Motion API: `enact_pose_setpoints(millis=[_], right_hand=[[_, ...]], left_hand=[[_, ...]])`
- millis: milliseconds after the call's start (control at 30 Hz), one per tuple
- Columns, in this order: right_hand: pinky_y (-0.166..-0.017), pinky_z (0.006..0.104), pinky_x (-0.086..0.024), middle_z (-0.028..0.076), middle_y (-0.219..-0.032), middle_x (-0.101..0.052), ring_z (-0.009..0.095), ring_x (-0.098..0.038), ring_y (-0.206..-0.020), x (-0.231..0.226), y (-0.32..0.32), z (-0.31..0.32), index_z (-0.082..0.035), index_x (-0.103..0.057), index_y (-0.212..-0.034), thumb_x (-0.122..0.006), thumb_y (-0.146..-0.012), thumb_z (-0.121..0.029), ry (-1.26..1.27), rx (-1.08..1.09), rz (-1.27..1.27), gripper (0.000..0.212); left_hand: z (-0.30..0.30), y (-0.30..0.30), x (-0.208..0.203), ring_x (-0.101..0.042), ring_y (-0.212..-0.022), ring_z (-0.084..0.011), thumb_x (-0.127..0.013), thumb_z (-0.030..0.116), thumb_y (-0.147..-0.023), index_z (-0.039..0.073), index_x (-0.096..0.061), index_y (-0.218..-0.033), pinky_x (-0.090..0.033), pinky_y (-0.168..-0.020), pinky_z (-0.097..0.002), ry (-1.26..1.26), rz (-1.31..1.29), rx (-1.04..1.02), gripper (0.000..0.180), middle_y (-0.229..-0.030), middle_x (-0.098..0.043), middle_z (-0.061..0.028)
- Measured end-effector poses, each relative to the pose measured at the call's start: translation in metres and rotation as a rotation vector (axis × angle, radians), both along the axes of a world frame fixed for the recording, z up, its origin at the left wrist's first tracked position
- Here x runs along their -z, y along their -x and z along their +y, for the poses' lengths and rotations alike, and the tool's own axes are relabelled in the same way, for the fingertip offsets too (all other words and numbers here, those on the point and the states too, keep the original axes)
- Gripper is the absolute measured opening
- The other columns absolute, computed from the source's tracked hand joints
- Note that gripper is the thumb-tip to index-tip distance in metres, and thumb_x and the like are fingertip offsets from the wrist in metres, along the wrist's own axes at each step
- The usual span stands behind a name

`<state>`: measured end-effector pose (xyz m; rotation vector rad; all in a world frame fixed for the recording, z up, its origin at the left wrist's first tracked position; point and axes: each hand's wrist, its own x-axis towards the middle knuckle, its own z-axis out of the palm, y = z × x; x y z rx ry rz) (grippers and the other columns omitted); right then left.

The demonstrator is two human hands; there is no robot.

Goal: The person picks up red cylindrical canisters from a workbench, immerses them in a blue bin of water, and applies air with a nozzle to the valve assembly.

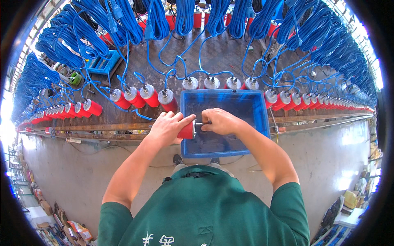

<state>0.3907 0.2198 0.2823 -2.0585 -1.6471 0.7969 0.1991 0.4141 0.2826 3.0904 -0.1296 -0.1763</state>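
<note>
Blue coils crowded the far side of the desk, sweeping round to left and right in a thick arc. Leads looped over the brown desktop, tangled most on the right, and ran to rows of red cylinders with pale metal ends. The rows trailed off along the desk's near edge on both sides. Four cylinders stood close behind the tub's far rim; another stood just off its left side, near the worker's left hand. A yellow tube hung to the right of the tub. Mixed clutter lay on the floor, far lower left.

Tub: blue, rectangular, in front of the worker's feet as seen from above. Dark, glossy inside; I could not tell whether that was liquid or bare bottom. A small blue crate sat back left among the leads, contents unclear.

The held cylinder was over the tub's left wall, tilted, metal end facing right. Left hand curled round its body, fingers over the top. Right hand closed over the tub, pinching a thin rod that reached to that end.
</note>
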Motion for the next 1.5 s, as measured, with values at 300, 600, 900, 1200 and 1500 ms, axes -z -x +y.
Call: enact_pose_setpoints(millis=[300, 600, 900, 1200, 1500], right_hand=[[-0.096, 0.0526, -0.053, 0.022, -0.114, -0.075, 0.043, -0.069, -0.113, 0.000, -0.005, 0.009, 0.001, -0.071, -0.108, -0.069, -0.102, -0.036, 0.225, -0.083, 0.034, 0.038], [-0.095, 0.0515, -0.053, 0.022, -0.111, -0.075, 0.042, -0.069, -0.113, -0.021, 0.005, 0.010, 0.001, -0.068, -0.108, -0.076, -0.097, -0.036, 0.245, 0.035, 0.093, 0.039], [-0.088, 0.0529, -0.053, 0.021, -0.101, -0.074, 0.043, -0.071, -0.105, -0.016, 0.009, 0.001, -0.003, -0.059, -0.109, -0.076, -0.096, -0.026, 0.130, 0.021, -0.100, 0.031], [-0.095, 0.0345, -0.057, 0.009, -0.113, -0.072, 0.018, -0.068, -0.110, 0.069, 0.045, -0.003, -0.001, -0.057, -0.141, -0.088, -0.092, -0.038, -0.259, 0.539, 0.865, 0.069], [-0.102, 0.0342, -0.054, 0.010, -0.124, -0.071, 0.018, -0.066, -0.117, 0.046, 0.067, 0.003, -0.003, -0.052, -0.150, -0.087, -0.092, -0.021, -0.161, 0.548, 0.950, 0.070]], left_hand=[[0.001, -0.001, 0.001, -0.066, -0.113, -0.0293, -0.094, 0.043, -0.069, 0.027, -0.045, -0.164, -0.050, -0.098, -0.0442, 0.023, -0.008, 0.008, 0.108, -0.122, -0.066, -0.0064], [0.001, 0.001, -0.001, -0.065, -0.113, -0.0308, -0.095, 0.038, -0.072, 0.028, -0.044, -0.164, -0.051, -0.098, -0.0449, 0.043, 0.010, 0.000, 0.105, -0.123, -0.066, -0.0072], [0.002, 0.001, -0.002, -0.065, -0.112, -0.0305, -0.095, 0.037, -0.071, 0.029, -0.045, -0.164, -0.051, -0.097, -0.0445, 0.056, 0.010, -0.004, 0.106, -0.123, -0.066, -0.0074], [0.001, -0.001, 0.001, -0.065, -0.113, -0.0305, -0.096, 0.030, -0.069, 0.025, -0.044, -0.163, -0.051, -0.097, -0.0443, 0.051, -0.006, -0.003, 0.108, -0.123, -0.065, -0.0070], [0.004, 0.037, 0.014, -0.051, -0.140, -0.0370, -0.095, 0.050, -0.069, 0.011, -0.056, -0.150, -0.038, -0.117, -0.0576, 0.292, -0.582, -0.289, 0.098, -0.146, -0.060, -0.0141]])
